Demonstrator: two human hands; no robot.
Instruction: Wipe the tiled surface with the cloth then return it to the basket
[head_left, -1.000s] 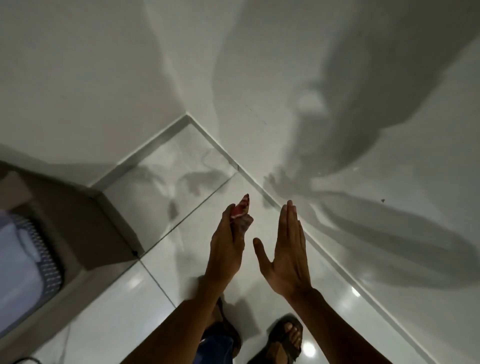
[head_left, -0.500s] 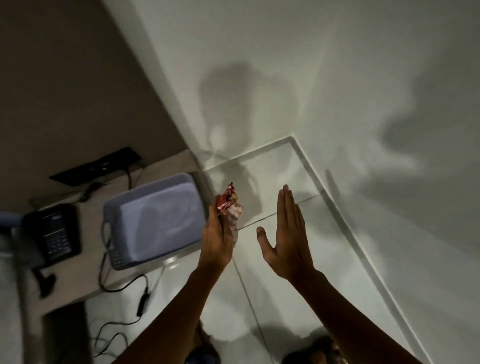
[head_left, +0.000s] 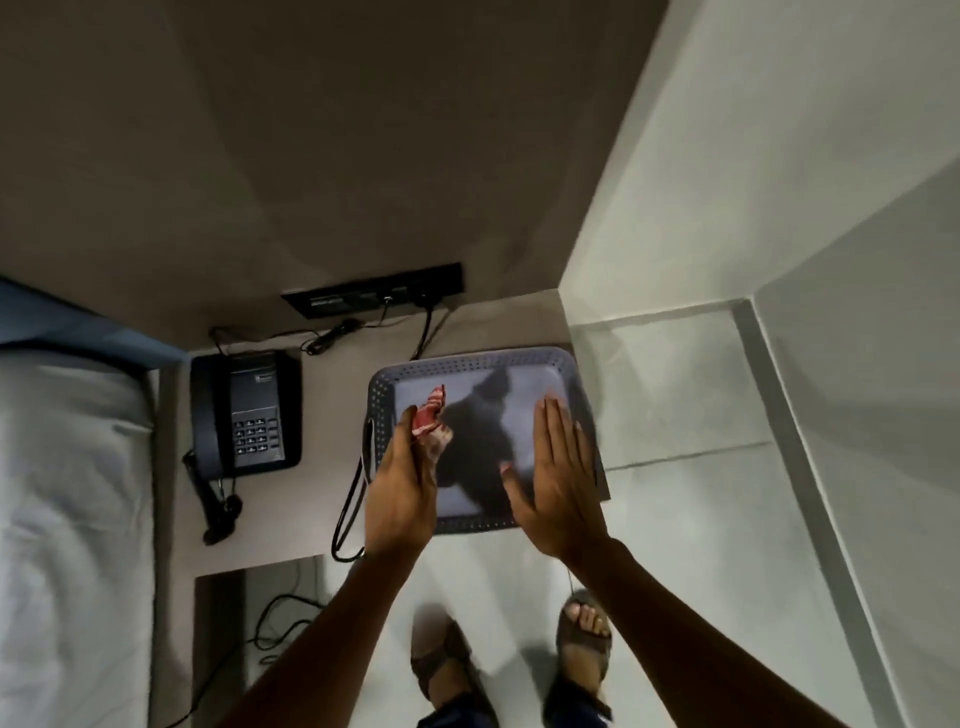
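Observation:
A red and white cloth (head_left: 432, 419) is bunched in my left hand (head_left: 402, 486), which holds it over the left side of a grey perforated basket (head_left: 470, 359). The basket stands on a low beige table, and its pale bottom shows the shadow of my hands. My right hand (head_left: 556, 480) is flat with fingers straight and together, thumb out, over the basket's right side, holding nothing. The white tiled surface (head_left: 691, 519) spreads to the right of the basket and under my sandalled feet.
A black desk telephone (head_left: 248, 413) with a coiled cord sits left of the basket. A black socket panel (head_left: 374, 296) on the wall feeds cables down to the table. A bed with a white sheet (head_left: 67, 519) fills the left. White walls meet at right.
The view has swung left from the tiled corner to the table. Both hands now hover over the basket, the left still gripping the cloth.

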